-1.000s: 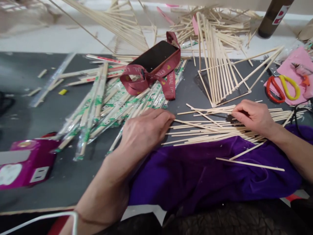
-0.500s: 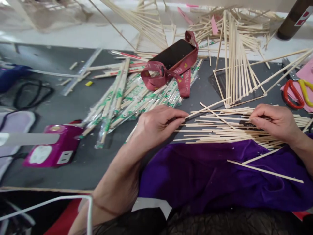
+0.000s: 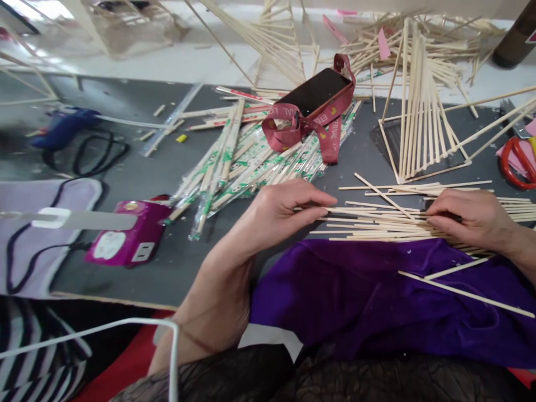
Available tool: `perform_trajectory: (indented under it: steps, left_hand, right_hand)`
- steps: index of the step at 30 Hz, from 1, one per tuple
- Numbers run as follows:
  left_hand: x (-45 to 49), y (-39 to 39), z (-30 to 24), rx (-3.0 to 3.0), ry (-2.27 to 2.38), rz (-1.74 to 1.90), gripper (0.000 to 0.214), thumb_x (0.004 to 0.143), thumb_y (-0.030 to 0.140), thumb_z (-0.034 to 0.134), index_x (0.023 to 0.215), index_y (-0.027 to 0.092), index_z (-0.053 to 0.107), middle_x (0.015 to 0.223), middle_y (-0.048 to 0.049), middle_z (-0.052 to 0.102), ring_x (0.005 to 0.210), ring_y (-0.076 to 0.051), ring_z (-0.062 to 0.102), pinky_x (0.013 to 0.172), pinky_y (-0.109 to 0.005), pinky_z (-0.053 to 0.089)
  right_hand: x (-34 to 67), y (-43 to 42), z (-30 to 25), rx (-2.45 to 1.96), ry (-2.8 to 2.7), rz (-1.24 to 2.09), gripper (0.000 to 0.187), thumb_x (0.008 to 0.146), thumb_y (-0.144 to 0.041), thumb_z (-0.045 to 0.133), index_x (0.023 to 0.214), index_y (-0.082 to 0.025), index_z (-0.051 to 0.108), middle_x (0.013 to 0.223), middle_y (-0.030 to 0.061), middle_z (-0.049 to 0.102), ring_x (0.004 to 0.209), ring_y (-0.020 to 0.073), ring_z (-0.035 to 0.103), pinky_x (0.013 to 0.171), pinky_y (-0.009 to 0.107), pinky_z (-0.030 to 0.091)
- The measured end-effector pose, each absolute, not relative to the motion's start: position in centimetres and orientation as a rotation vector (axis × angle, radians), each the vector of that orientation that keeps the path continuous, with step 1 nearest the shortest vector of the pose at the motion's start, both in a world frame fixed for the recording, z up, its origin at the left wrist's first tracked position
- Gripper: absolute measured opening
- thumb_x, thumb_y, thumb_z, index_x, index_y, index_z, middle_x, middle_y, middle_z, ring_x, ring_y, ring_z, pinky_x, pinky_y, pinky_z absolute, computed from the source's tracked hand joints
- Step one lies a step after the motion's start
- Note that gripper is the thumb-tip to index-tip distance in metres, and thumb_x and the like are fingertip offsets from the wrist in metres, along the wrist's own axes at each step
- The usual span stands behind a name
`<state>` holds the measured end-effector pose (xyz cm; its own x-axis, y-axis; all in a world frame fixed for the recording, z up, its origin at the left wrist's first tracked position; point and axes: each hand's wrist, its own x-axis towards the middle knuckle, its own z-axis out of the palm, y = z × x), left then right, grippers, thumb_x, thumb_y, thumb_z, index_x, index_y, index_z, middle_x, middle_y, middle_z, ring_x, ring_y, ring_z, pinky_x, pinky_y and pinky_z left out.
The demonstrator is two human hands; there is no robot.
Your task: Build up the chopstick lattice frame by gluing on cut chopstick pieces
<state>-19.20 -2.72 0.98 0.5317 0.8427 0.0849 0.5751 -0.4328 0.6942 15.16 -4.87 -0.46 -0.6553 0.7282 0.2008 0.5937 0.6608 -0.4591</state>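
Note:
My left hand [image 3: 288, 209] pinches the left end of a thin wooden chopstick [image 3: 355, 211] between thumb and index finger. Held level, the chopstick runs across to my right hand [image 3: 464, 218], whose thumb and forefinger are closed at its other end. Under and around both hands lies a loose layer of bare chopsticks [image 3: 377, 228], mostly side by side, with one crossing them at a slant. Just behind stands a fan-like frame of joined chopsticks [image 3: 419, 123] on a dark clear base.
Wrapped chopsticks [image 3: 234, 167] lie left of centre under a phone [image 3: 312, 95] with a pink lanyard. Farther left are a blue glue gun [image 3: 67, 131] and a magenta box [image 3: 129, 231]. Red-handled scissors [image 3: 517, 167] lie right. Purple cloth [image 3: 355, 296] covers the front.
The chopstick in my left hand has swung from an upward slant to nearly level, towards my right hand. The view has shifted left, showing more of the glue gun.

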Motion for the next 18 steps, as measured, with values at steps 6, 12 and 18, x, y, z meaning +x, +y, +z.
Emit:
perform_trajectory:
  steps: [6, 12, 18]
  left_hand:
    - [-18.2, -3.0, 0.4, 2.169, 1.123, 0.487, 0.021, 0.085, 0.029, 0.056, 0.092, 0.022, 0.074, 0.087, -0.0043, 0.075, 0.079, -0.016, 0.067, 0.075, -0.026, 0.049]
    - [-20.2, -2.9, 2.0, 2.172, 1.425, 0.626, 0.026, 0.088, 0.035, 0.053, 0.098, 0.022, 0.073, 0.093, -0.0055, 0.075, 0.085, -0.019, 0.067, 0.078, -0.031, 0.049]
    - [-21.3, -3.4, 2.0, 2.427, 1.547, 0.345, 0.028, 0.089, 0.036, 0.049, 0.092, 0.023, 0.073, 0.089, -0.0051, 0.073, 0.085, -0.02, 0.065, 0.075, -0.031, 0.047]
  right_hand:
    - [15.0, -4.9, -0.5, -1.053, -2.532, 0.481, 0.012, 0.089, -0.027, 0.055, 0.083, -0.022, 0.064, 0.077, 0.0022, 0.066, 0.07, 0.0147, 0.061, 0.063, 0.028, 0.043]
    - [15.2, -4.9, -0.8, -1.008, -2.538, 0.422, 0.011, 0.089, -0.025, 0.055, 0.083, -0.021, 0.064, 0.076, 0.0016, 0.066, 0.068, 0.0144, 0.061, 0.061, 0.027, 0.042]
    - [15.4, -4.9, -1.1, -1.021, -2.539, 0.41, 0.01, 0.089, -0.026, 0.055, 0.085, -0.022, 0.063, 0.077, 0.0018, 0.067, 0.068, 0.0151, 0.061, 0.061, 0.029, 0.042]
